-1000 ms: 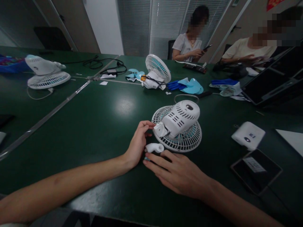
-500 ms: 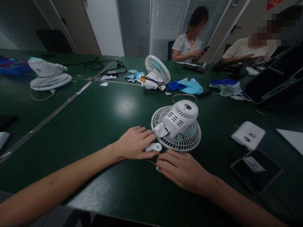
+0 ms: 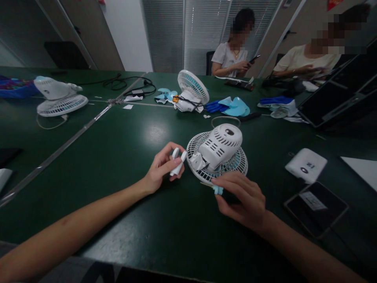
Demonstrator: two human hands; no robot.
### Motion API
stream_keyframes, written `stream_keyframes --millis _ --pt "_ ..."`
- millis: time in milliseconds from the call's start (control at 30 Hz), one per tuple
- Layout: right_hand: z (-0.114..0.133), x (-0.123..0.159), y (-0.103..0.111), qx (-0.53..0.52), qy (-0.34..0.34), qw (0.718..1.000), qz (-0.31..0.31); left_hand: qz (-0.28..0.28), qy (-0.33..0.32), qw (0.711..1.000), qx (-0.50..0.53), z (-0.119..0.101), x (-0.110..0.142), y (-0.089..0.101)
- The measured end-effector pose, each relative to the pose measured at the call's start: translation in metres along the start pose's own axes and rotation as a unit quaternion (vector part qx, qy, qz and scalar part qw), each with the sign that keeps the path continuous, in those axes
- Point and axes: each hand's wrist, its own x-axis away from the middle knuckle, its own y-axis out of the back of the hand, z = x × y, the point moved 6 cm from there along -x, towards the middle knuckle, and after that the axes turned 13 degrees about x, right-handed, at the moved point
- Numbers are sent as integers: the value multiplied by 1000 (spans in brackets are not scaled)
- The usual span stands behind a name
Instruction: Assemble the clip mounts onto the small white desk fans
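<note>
Pinched between the thumb and fingers of my left hand (image 3: 166, 167) is a white two-pronged plastic piece (image 3: 178, 162), raised off the table with its prongs up. My right hand (image 3: 243, 200) grips a small light-blue screw knob (image 3: 218, 190) at its fingertips; a thin metal shaft points left from it. Just beyond both hands a white fan (image 3: 220, 147) lies face down on its round grille. Its vented motor housing is uppermost, and a white bracket (image 3: 198, 161) sticks out at its near left. My right fingers overlap the grille's near edge in view; contact cannot be told.
Further back on the green table (image 3: 132, 145) are a second fan (image 3: 191, 92), blue fan blades (image 3: 237, 107) and blue gloves (image 3: 216, 106). Another fan (image 3: 60, 96) lies far left. At right are a white box (image 3: 306, 165) and a black tray-like object (image 3: 316, 208). Two people sit opposite.
My left hand has lifted the white piece off the table and turned it prongs up. My right hand has moved right and slightly up with the blue knob, now more visible.
</note>
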Motion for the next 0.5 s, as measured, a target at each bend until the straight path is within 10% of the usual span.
stream_keyframes --millis 500 --pt "-15 2 -6 -7 -74 997 27 -46 181 981 56 25 11 -14"
